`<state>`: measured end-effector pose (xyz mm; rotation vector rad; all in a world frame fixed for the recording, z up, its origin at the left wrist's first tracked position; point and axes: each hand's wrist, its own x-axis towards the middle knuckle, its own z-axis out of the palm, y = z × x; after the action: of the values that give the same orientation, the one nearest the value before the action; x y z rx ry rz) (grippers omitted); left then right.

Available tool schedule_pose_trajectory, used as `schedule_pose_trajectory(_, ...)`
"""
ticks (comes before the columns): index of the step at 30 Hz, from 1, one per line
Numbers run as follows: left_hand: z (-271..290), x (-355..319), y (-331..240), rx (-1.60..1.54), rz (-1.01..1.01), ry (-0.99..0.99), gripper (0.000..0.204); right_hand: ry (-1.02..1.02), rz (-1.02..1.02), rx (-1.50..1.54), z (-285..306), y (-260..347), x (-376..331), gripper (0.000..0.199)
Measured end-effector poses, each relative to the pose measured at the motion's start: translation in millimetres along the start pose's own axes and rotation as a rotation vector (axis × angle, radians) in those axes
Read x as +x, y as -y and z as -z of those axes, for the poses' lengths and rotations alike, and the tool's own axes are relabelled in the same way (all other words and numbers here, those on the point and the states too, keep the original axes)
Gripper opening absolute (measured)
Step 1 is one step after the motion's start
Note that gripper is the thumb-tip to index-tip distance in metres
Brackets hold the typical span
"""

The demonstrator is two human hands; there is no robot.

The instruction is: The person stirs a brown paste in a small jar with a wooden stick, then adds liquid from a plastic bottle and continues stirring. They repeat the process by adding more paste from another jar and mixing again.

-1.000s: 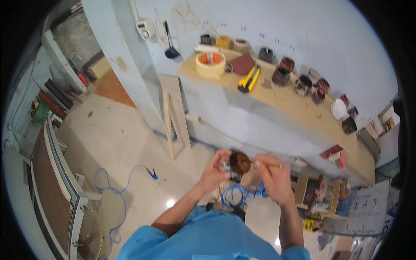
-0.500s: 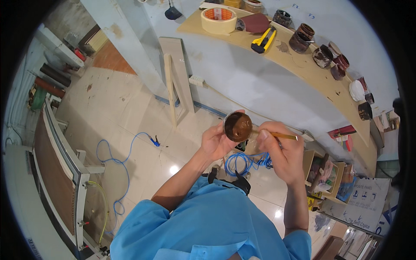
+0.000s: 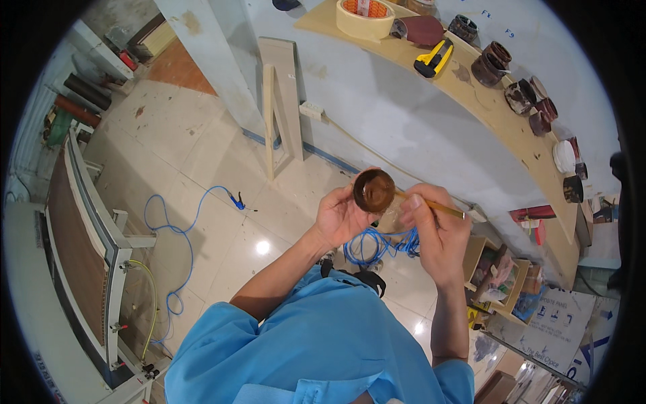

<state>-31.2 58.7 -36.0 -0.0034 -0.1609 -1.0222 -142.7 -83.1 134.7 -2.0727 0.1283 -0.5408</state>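
My left hand [image 3: 338, 215] is wrapped round a small round jar [image 3: 367, 176], tilted so that its mouth shows. Inside is brown, glossy stuff. My right hand [image 3: 439, 236] grips a thin, yellowish-brown flat-handled tool [image 3: 445, 209], perhaps a brush. Its inner end reaches the jar's right rim; the tip cannot be made out. Both hands are held in front of my blue shirt, above the floor.
A wall shelf [image 3: 498, 114] carries a masking tape roll [image 3: 364, 20], a yellow utility knife [image 3: 434, 59] and several stained jars. Blue hose [image 3: 367, 246] lies coiled on the floor beneath my hands. At left stands a framed panel [image 3: 81, 249]. Boards [image 3: 286, 101] lean against the wall.
The view has shifted, so the shelf sits farther right and higher. The jar has turned a little in my left hand, and the tool's handle slopes more steeply.
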Motion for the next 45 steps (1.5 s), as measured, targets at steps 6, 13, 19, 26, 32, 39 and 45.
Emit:
schedule_pose_trajectory(6, 9.6, -0.2, 2.6, 0.082, 0.029, 0.048, 0.061, 0.024, -0.01, 0.013, 0.2, -6.1, -7.5, 0.012)
schedule_pose_trajectory(13, 18.2, -0.5, 11.0, 0.071, 0.074, 0.004, 0.061, 0.052, -0.106, 0.013, 8.3, -9.8, -21.5, 0.014)
schedule_pose_trajectory(19, 21.1, -1.7, 16.6, -0.008, 0.106, 0.055, 0.058, 0.018, -0.162, 0.026, 10.8, -13.7, -31.3, 0.017)
schedule_pose_trajectory(26, 11.0, -5.6, 25.6, 0.039, 0.124, -0.01, 0.058, -0.079, -0.193, 0.029, 10.4, -19.8, -45.5, 0.02)
schedule_pose_trajectory(32, 3.1, -3.9, 34.1, 0.161, 0.112, -0.021, 0.06, -0.133, -0.239, 0.064, 12.8, -22.6, -56.1, 0.022)
schedule_pose_trajectory(39, -3.5, -3.0, 39.4, 0.235, 0.13, -0.002, 0.067, -0.171, -0.302, 0.118, 17.0, -24.2, -64.3, 0.023)
schedule_pose_trajectory(45, -3.2, -7.3, 44.4, 0.193, 0.162, -0.083, 0.068, -0.202, -0.273, 0.131, 21.1, -27.9, -73.5, 0.022)
